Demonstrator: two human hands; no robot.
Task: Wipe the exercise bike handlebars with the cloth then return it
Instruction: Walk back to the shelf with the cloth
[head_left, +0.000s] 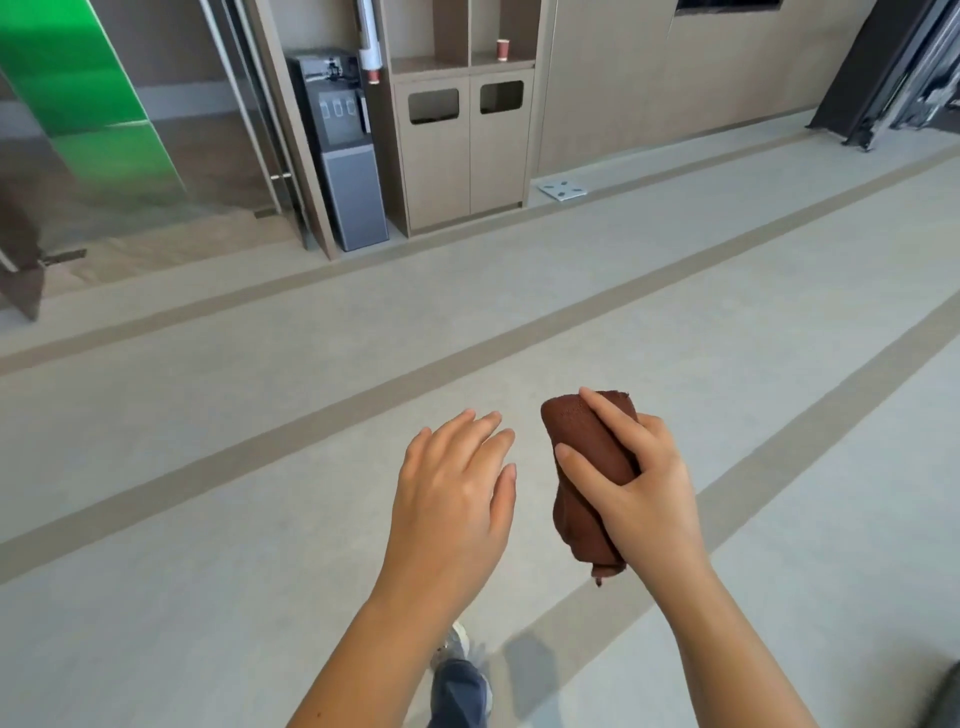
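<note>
Head view: right hand (641, 486) gripped rolled brown cloth (589, 457), lower centre-right of frame. Left hand (454, 491) beside it, fingers spread, empty, above grey floor (208, 467).

Single head-worn wide-angle view, facing forward and down. Near field: both forearms entering from bottom edge, over the floor (675, 291). Far field: wooden cabinet (465, 156) and water dispenser (348, 156) along the wall, well away.
</note>
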